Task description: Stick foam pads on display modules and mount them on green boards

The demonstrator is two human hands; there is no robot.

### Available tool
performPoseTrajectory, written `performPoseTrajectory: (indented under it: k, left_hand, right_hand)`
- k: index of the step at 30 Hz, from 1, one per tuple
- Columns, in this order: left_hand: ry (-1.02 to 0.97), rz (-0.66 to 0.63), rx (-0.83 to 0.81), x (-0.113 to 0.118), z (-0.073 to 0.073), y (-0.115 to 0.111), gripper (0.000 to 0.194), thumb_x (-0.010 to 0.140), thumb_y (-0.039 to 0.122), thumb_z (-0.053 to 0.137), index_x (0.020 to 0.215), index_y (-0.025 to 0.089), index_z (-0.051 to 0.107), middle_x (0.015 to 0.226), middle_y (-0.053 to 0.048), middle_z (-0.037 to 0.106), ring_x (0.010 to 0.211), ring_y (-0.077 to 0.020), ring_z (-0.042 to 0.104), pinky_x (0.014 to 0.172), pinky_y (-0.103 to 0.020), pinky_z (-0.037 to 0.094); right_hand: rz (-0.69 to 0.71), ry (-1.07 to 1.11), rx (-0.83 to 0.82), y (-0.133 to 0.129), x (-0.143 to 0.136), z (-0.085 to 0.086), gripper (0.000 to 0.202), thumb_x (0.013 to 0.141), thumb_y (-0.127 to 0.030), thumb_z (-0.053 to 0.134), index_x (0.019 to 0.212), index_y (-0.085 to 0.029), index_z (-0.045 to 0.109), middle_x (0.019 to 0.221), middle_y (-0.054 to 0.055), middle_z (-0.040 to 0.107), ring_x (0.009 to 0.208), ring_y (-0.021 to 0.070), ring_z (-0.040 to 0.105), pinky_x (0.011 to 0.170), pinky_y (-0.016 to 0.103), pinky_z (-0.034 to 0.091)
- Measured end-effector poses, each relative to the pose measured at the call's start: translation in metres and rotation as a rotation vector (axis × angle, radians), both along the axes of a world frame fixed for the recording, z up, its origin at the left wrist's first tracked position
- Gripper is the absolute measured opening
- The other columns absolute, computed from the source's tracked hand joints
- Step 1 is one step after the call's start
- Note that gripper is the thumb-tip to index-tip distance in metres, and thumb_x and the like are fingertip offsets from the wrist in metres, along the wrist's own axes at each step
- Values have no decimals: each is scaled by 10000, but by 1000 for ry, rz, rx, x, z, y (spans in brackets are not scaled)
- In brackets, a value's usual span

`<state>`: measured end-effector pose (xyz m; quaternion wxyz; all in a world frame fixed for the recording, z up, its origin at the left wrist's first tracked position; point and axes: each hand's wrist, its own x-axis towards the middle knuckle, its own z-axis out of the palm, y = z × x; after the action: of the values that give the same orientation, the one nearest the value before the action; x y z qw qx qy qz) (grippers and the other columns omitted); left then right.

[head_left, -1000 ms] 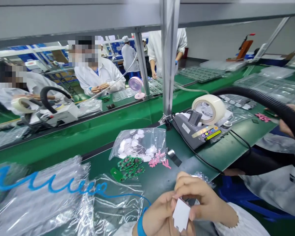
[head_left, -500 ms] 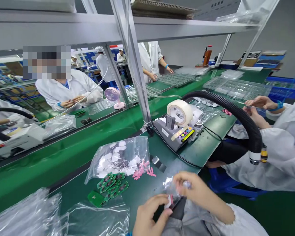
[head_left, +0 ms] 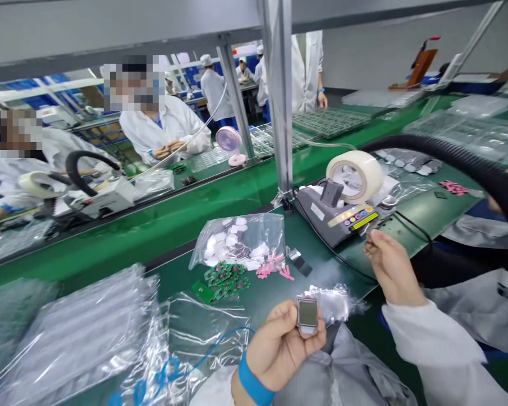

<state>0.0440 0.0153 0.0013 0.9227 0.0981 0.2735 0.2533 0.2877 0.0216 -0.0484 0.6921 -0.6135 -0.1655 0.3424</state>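
My left hand [head_left: 281, 344], with a blue band at the wrist, is closed round a small square LCD screen [head_left: 307, 312]. Its grey face and pale border point toward me. My right hand [head_left: 392, 262] is raised beside the tape dispenser [head_left: 322, 217], thumb and fingers pinched together; what lies between the fingertips is too small to make out. Crumpled clear plastic film [head_left: 332, 301] lies just beyond my left hand. Farther left are green circuit boards [head_left: 226, 282], pink strips [head_left: 275, 265] and a clear bag [head_left: 203, 239] of small white pieces.
A roll of tape [head_left: 375, 180] sits on the dispenser. A black flexible hose [head_left: 461, 158] arches over the bench at right. Stacked clear plastic trays [head_left: 88, 332] stand at left, near a blue cord [head_left: 226, 338]. A metal post [head_left: 281, 101] rises at the back; a co-worker [head_left: 169, 127] sits beyond it.
My right hand has moved away from the left, up toward the tape dispenser. My left hand has turned and lifted the screen so its face shows. The head view has shifted.
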Motion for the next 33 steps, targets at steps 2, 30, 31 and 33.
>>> performPoseTrajectory:
  k: [2,30,31,33]
  left_hand:
    - [-42,12,2,-2,1,-1,190,614,259,770,656,120,646,708,-60,700,615,-92,611,712,-263,487]
    - [181,240,93,-30,-6,-5,211,636,194,747,599,143,545,584,28,569,600,-82,549,718,-276,474]
    - [203,233,115,-36,-6,-6,207,633,192,748,613,145,548,593,29,574,596,-81,545,702,-272,473]
    - [235,213,156,-52,-8,-8,198,652,212,739,633,148,552,618,20,599,605,-85,552,709,-284,472]
  right_hand:
    - [116,-39,43,-20,-26,20,219,762,-376,651,701,-198,537,711,-24,494,682,116,482,619,229,420]
    - [540,-1198,205,-26,-138,31,262,888,-461,433,835,-209,481,787,27,543,759,188,498,715,352,363]
    - [671,-1184,217,-23,-141,30,344,890,-524,382,810,-207,489,741,13,545,710,173,500,688,335,370]
    - [890,-1184,172,-14,-148,27,443,909,-550,291,721,-205,496,641,-14,529,627,144,498,648,303,379]
